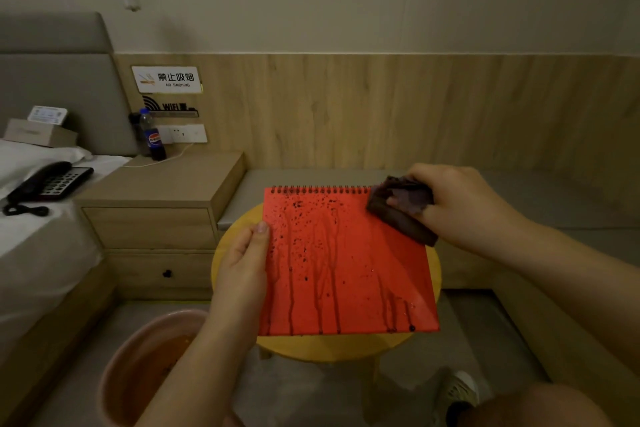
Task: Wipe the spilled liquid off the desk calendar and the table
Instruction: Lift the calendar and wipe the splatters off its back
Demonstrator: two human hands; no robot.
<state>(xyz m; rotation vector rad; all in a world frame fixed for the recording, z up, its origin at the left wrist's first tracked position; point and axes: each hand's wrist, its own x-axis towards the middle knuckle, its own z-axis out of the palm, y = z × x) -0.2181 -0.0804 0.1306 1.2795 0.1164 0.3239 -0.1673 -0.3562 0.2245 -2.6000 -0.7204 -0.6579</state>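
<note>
Wall sign (166, 79): "NO SMOKING", "WIFI".

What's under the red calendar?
A round yellow table sits behind and below the red calendar, which the left hand holds up. The calendar covers most of the tabletop, so any spill there is hidden.

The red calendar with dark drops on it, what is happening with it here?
A person holds the red desk calendar upright above a round yellow table. The left hand grips its left edge. The right hand presses a dark cloth on its top right corner, near the spiral binding. Dark drops and streaks cover most of the cover, so the wiping is barely begun.
</note>
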